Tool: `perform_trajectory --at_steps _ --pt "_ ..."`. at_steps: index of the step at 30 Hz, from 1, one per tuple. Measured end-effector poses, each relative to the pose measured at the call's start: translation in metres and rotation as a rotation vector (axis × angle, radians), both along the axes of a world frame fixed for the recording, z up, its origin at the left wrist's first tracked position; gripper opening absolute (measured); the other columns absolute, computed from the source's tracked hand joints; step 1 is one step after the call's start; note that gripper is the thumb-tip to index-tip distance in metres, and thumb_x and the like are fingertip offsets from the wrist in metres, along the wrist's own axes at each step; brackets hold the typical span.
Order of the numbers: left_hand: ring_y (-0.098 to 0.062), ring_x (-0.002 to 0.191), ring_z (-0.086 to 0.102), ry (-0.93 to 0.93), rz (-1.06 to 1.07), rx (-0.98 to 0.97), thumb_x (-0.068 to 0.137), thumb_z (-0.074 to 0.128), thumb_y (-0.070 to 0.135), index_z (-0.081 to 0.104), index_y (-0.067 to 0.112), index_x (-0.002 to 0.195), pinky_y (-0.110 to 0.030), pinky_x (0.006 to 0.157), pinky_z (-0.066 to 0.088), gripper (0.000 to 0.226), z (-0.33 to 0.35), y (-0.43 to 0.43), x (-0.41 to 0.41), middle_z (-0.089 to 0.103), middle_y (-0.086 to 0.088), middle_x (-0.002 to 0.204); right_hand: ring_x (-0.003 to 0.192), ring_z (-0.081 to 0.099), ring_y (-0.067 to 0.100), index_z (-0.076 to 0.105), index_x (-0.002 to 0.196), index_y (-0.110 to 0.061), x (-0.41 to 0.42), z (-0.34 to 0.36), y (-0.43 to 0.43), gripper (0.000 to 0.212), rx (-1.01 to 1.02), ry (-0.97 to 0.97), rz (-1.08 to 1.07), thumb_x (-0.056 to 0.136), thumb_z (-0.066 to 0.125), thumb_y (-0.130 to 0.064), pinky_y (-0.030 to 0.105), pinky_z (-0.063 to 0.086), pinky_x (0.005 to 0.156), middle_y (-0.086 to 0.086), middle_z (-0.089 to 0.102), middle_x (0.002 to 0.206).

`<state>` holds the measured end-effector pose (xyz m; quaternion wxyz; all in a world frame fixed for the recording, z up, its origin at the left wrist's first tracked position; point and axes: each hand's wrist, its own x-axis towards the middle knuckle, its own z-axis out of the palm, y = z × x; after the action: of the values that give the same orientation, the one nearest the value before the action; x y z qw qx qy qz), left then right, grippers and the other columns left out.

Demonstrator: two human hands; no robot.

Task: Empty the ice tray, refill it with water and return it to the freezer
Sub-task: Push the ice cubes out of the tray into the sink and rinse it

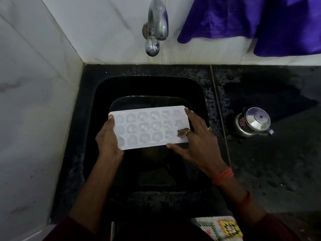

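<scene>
A white ice tray [147, 127] with several rounded and star-shaped cells is held level over a black sink [97, 94]. The cells look glossy, with ice or water in them. My left hand [107, 138] grips the tray's left short end, thumb on top. My right hand [196, 138] holds the right end, fingers spread across the top and thumb under the near edge. A chrome tap [156, 26] sticks out of the wall above the sink. No water runs from it.
A dark basin or tub [121, 101] sits inside the sink under the tray. A steel kettle [251, 122] stands on the wet black counter [278, 153] to the right. Purple cloth [251, 20] hangs at the top right. White tiled walls close the left and back.
</scene>
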<state>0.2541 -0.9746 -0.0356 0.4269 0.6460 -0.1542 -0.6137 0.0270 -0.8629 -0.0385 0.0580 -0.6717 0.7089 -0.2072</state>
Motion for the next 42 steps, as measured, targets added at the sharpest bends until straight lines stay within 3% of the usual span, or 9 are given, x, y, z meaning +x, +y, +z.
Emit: perform_trajectory --at_steps 6,8,13,20,25,34,42 --pt "-0.030 0.098 0.076 -0.003 -0.009 0.014 0.096 0.067 0.044 0.072 0.012 0.118 -0.053 0.083 0.062 0.039 -0.001 0.002 -0.001 0.078 -0.008 0.110 0.142 0.043 0.031 0.077 0.090 -0.015 0.001 -0.003 0.000 0.060 0.043 0.043 0.001 0.078 0.059 -0.071 0.053 0.046 0.108 0.013 0.035 0.160" --pt "-0.029 0.097 0.076 0.002 -0.006 0.017 0.097 0.066 0.044 0.072 0.012 0.119 -0.050 0.081 0.063 0.039 0.000 0.003 -0.001 0.078 -0.007 0.110 0.138 0.048 0.030 0.077 0.091 -0.014 -0.001 -0.002 0.000 0.061 0.003 0.005 -0.014 0.075 0.061 -0.071 0.047 0.038 0.115 0.014 0.042 0.156" --pt "-0.028 0.097 0.077 0.011 -0.008 0.007 0.097 0.065 0.043 0.072 0.012 0.119 -0.048 0.079 0.064 0.039 0.003 0.003 -0.003 0.078 -0.007 0.110 0.135 0.051 0.032 0.077 0.092 -0.013 -0.002 -0.001 0.000 0.058 -0.028 -0.046 -0.057 0.069 0.071 -0.066 0.044 0.033 0.116 0.012 0.049 0.151" --pt "-0.029 0.097 0.076 0.008 -0.015 0.010 0.097 0.066 0.044 0.072 0.012 0.119 -0.047 0.075 0.064 0.040 0.003 0.003 -0.003 0.078 -0.007 0.110 0.140 0.046 0.029 0.078 0.091 -0.017 -0.004 -0.005 0.000 0.064 0.031 0.050 -0.028 0.076 0.055 -0.075 0.050 0.027 0.121 0.014 0.045 0.153" --pt "-0.030 0.095 0.077 0.035 -0.004 0.025 0.097 0.065 0.044 0.072 0.013 0.119 -0.045 0.070 0.063 0.039 0.004 0.004 -0.005 0.078 -0.007 0.109 0.135 0.051 0.031 0.079 0.096 -0.017 -0.004 -0.006 0.000 0.065 0.001 0.071 -0.035 0.080 0.052 -0.073 0.050 0.028 0.120 0.015 0.051 0.148" --pt "-0.023 0.080 0.079 0.037 -0.002 0.024 0.099 0.063 0.041 0.073 0.013 0.113 -0.035 0.052 0.060 0.033 0.012 0.006 -0.008 0.079 -0.005 0.100 0.127 0.056 0.029 0.079 0.090 -0.014 -0.005 -0.003 -0.001 0.061 -0.120 0.047 -0.037 0.077 0.059 -0.070 0.049 0.026 0.121 0.014 0.060 0.138" --pt "-0.026 0.090 0.078 0.033 -0.011 0.018 0.098 0.064 0.043 0.072 0.013 0.118 -0.038 0.060 0.063 0.036 0.011 0.005 -0.006 0.079 -0.005 0.105 0.131 0.045 0.022 0.076 0.087 -0.010 -0.004 -0.002 0.002 0.056 -0.223 -0.020 -0.037 0.076 0.066 -0.065 0.057 0.037 0.114 0.014 0.059 0.137"
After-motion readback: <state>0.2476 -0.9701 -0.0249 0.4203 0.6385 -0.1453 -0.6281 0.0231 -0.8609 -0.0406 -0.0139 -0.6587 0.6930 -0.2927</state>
